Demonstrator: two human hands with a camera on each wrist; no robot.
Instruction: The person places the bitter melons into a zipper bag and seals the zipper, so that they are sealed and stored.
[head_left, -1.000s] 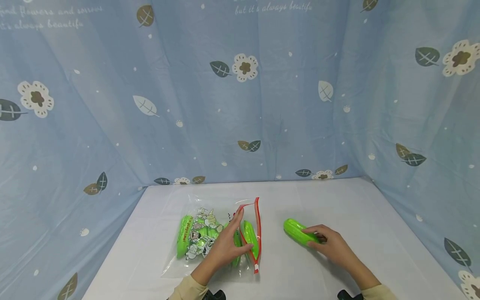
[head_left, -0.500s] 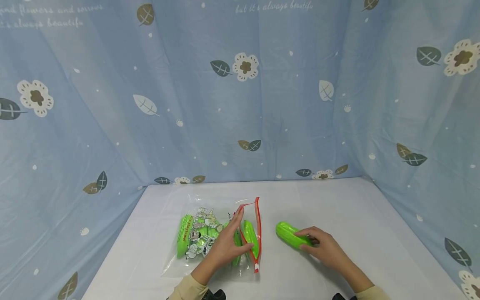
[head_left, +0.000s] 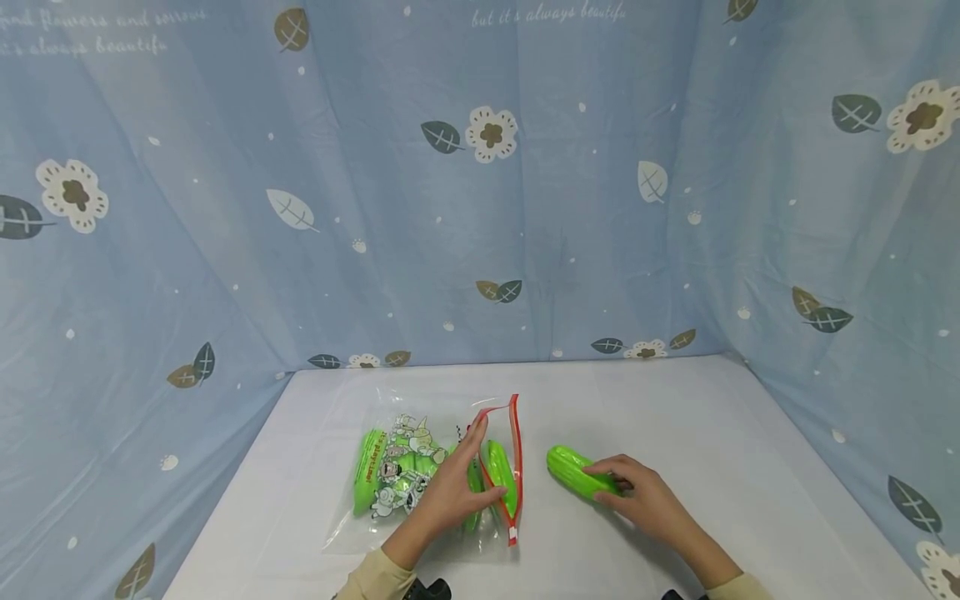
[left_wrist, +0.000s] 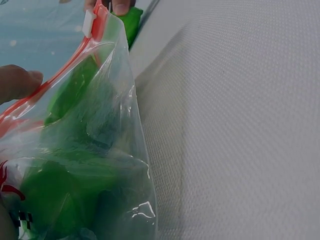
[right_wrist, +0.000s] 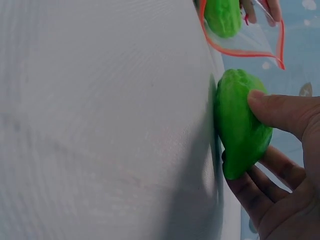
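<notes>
A clear zip bag [head_left: 405, 400] with a red-edged mouth lies on the white table, its mouth spread and facing right. Several bright green, glossy cucumbers [head_left: 367, 472] are inside, one of them right at the mouth. My left hand [head_left: 450, 492] lies over the bag, fingers straight and thumb spread wide; the thumb touches the red rim in the left wrist view. To the right of the mouth, my right hand [head_left: 637, 496] grips another green ridged cucumber [right_wrist: 240, 115], thumb on one side and fingers under its tapered end. That cucumber's rounded end points toward the bag, low over the table.
A white zip slider [left_wrist: 89, 24] sits at the near end of the red seal. Blue curtain [head_left: 585, 208] with leaves and flowers encloses the back and sides of the white table [head_left: 675, 408]. Cartoon print [head_left: 408, 458] covers part of the bag.
My right hand has moved left with the cucumber, bringing it closer to the bag's mouth. The left hand and the bag have stayed in place.
</notes>
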